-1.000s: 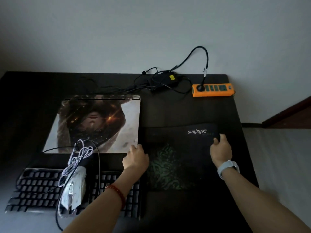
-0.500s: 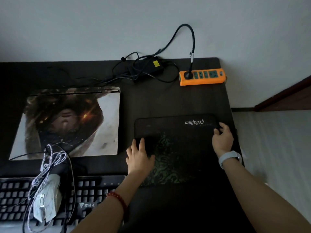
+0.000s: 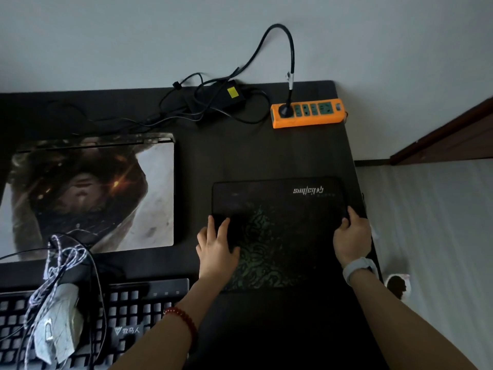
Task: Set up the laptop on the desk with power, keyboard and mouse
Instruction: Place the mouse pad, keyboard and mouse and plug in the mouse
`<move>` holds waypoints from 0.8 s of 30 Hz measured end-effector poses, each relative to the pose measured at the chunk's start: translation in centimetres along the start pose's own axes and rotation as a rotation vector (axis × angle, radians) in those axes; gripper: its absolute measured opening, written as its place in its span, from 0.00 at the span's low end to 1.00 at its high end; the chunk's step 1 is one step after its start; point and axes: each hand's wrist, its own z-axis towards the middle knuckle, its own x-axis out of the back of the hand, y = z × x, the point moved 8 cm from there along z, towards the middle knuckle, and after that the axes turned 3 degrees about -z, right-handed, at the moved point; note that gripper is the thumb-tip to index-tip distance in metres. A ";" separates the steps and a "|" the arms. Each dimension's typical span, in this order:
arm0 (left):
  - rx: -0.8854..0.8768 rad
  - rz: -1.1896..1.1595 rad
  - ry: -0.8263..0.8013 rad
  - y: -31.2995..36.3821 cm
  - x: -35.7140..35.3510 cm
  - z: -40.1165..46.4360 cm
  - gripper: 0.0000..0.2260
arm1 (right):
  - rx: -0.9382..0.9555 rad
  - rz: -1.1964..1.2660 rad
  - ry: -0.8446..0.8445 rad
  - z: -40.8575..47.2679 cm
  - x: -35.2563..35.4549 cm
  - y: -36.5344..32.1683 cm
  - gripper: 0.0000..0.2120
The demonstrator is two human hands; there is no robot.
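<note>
A closed laptop [image 3: 88, 193] with a picture on its lid lies at the desk's left. A black keyboard [image 3: 128, 311] sits in front of it, with a white mouse [image 3: 60, 335] and its coiled braided cable [image 3: 64, 260] resting on top. A black mouse pad [image 3: 288, 217] with a green pattern lies at the right. My left hand [image 3: 217, 247] rests flat on the pad's left part, fingers spread. My right hand [image 3: 352, 236] grips the pad's right edge. A black power brick [image 3: 218, 98] with tangled cables lies at the back.
An orange power strip [image 3: 306, 113] with one black plug [image 3: 286, 110] in it sits at the desk's back right corner, against the wall. The dark desk [image 3: 266, 153] ends just right of the pad; light floor and a small white object [image 3: 397, 285] lie beyond.
The mouse pad has slid toward the right and now lies flat. My left hand moved from its left corner onto its surface. My right hand shifted down along the right edge.
</note>
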 end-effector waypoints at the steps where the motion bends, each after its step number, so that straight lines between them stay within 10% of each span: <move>1: -0.010 0.034 -0.018 0.1 -0.3 -0.1 0.32 | 0.004 -0.069 -0.012 0.0 -0.1 0.0 0.19; 11: -0.114 0.158 -0.315 -0.2 0.6 -0.1 0.32 | 0.011 -0.501 -0.337 -6.4 -3.9 -2.6 0.30; 24: -0.185 -0.162 0.585 -14.2 23.3 -12.8 0.11 | 0.813 0.194 -0.428 -28.9 -4.6 -23.1 0.14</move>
